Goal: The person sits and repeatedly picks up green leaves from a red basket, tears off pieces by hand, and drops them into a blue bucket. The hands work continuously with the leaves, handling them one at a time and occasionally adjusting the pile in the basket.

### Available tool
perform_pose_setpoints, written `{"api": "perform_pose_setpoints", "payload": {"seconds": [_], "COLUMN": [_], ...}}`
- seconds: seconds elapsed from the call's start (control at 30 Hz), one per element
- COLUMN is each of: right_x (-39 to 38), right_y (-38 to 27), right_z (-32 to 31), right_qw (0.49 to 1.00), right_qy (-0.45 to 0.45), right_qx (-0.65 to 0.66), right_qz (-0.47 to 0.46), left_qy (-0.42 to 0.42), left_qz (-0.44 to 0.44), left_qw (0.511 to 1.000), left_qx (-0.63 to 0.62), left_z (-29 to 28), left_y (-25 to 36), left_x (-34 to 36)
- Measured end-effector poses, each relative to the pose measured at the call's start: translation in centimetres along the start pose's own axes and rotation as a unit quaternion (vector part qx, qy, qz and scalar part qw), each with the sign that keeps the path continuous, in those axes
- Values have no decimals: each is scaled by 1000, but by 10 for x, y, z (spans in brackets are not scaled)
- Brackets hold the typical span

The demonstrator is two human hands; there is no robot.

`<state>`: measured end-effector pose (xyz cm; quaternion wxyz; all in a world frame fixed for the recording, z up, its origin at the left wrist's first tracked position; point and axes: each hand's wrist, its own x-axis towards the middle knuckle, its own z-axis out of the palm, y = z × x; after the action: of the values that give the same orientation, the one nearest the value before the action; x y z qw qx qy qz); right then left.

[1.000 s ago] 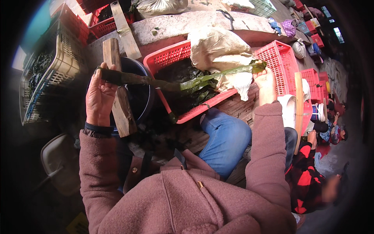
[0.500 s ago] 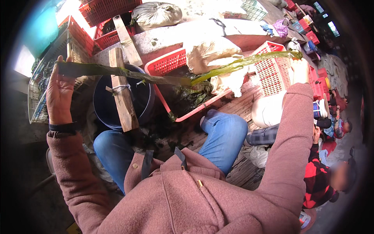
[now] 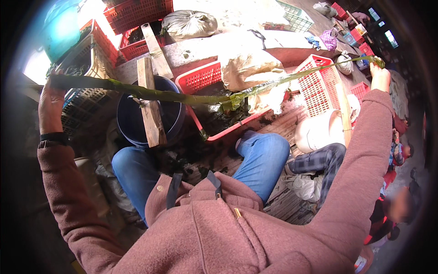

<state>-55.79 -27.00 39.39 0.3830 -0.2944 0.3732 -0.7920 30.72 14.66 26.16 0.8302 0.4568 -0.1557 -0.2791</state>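
Note:
A long strip of dark green seaweed (image 3: pixel 173 96) stretches across the view between my two hands. My left hand (image 3: pixel 51 98) grips its dark, wider end at the far left. My right hand (image 3: pixel 380 75) pinches the lighter end high on the right. Below the strip stand a blue bucket (image 3: pixel 130 129) with a wooden bar (image 3: pixel 152 119) across it and a pink-red basket (image 3: pixel 199 75) holding more seaweed (image 3: pixel 219 121), with a pale cloth sack (image 3: pixel 244 66) draped over it.
Crates (image 3: pixel 93 55) with seaweed stand at left; red crates (image 3: pixel 137 14) and a tied sack (image 3: pixel 189 23) at the back. Right are a red basket (image 3: pixel 315 96), a white bucket (image 3: pixel 312 132) and other people (image 3: pixel 383 212). My legs (image 3: pixel 260 160) bend near the planks.
My hands have moved apart, left hand out to the left, right hand out and up to the right, drawing the seaweed strip out longer across the baskets.

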Motion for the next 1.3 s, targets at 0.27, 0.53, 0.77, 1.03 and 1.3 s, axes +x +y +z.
{"api": "perform_pose_setpoints", "payload": {"seconds": [0.27,0.53,0.77,1.03,1.3], "right_x": [-3,-91,-291,-480,-503], "right_y": [-37,30,134,145,192], "right_z": [34,83,94,101,79], "right_qw": [998,975,675,793,834], "right_qy": [-39,-193,-524,-560,-456], "right_qx": [21,-109,-494,-231,-306], "right_qz": [-43,30,-161,-65,-58], "left_qy": [-109,-102,-207,-205,-351], "left_qz": [26,46,22,-45,150], "left_qw": [994,993,972,972,886], "left_qx": [7,23,105,109,263], "left_z": [-8,94,168,220,202], "left_y": [56,37,-36,-137,-186], "left_x": [12,-63,-142,-211,-240]}}
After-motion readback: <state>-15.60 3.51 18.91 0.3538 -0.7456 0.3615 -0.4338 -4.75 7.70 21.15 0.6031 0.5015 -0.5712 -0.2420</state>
